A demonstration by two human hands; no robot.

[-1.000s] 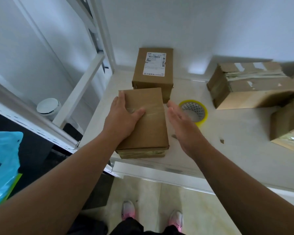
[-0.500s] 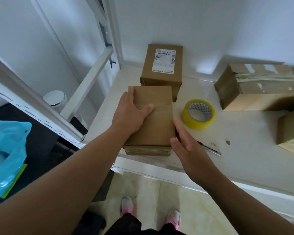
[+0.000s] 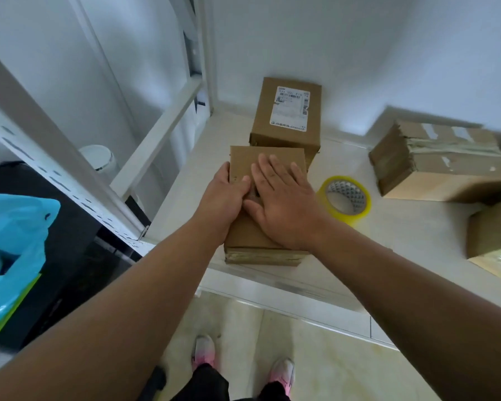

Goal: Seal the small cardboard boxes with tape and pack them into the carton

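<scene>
A small brown cardboard box (image 3: 245, 235) lies at the front edge of the white table (image 3: 402, 241). My left hand (image 3: 224, 198) rests on its left side with the thumb on the lid. My right hand (image 3: 282, 201) lies flat on the lid with straight, spread fingers, pressing down. Behind it stands a second small box (image 3: 287, 134) with a white shipping label. A yellow roll of clear tape (image 3: 346, 199) lies flat just right of my right hand.
A larger worn carton (image 3: 443, 166) with old tape lies on its side at the right. Another box (image 3: 495, 235) shows at the right edge. A white shelf frame (image 3: 55, 157) stands on the left, with a blue plastic bag (image 3: 12, 250) beyond it.
My right hand has moved from the box's near right corner up onto the lid and now lies flat on it. My left hand has stayed on the box's left side.
</scene>
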